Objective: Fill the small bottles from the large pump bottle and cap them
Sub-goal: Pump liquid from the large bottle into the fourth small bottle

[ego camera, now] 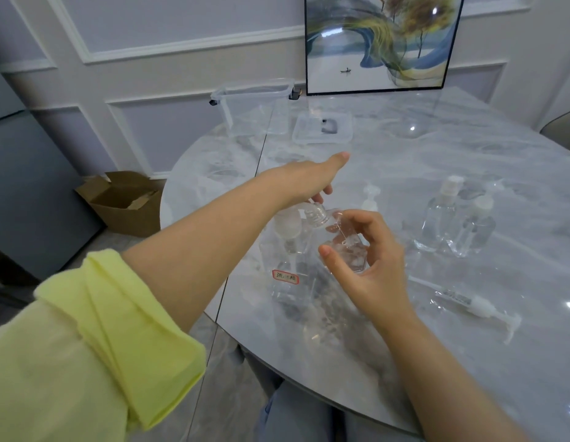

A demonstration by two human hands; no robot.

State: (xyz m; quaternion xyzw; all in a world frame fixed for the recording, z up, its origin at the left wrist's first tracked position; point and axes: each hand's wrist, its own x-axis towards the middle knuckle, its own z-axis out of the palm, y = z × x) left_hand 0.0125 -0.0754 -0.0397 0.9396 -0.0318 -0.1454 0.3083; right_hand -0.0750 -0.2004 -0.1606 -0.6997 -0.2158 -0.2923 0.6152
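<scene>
My right hand (pixel 369 260) grips a small clear bottle (pixel 347 250), tilted so that its uncapped threaded neck points up and to the left. The fingertips of my left hand (pixel 312 180) pinch that neck from above. Just left of it stands the large clear bottle (pixel 288 282) with a red-framed label, with a frosted white piece on top. Its pump head (pixel 483 306) with a long tube lies on the table to the right. Two capped small bottles (pixel 439 215) (pixel 476 228) holding clear liquid stand at the right. A small pump top (pixel 370 199) is behind my hands.
The round marble table (pixel 436 362) has its edge close to my lap. A clear storage box (pixel 255 106) and its lid (pixel 321 127) sit at the back, with a framed painting (pixel 379 43) against the wall. An open cardboard box (pixel 124 202) is on the floor at the left.
</scene>
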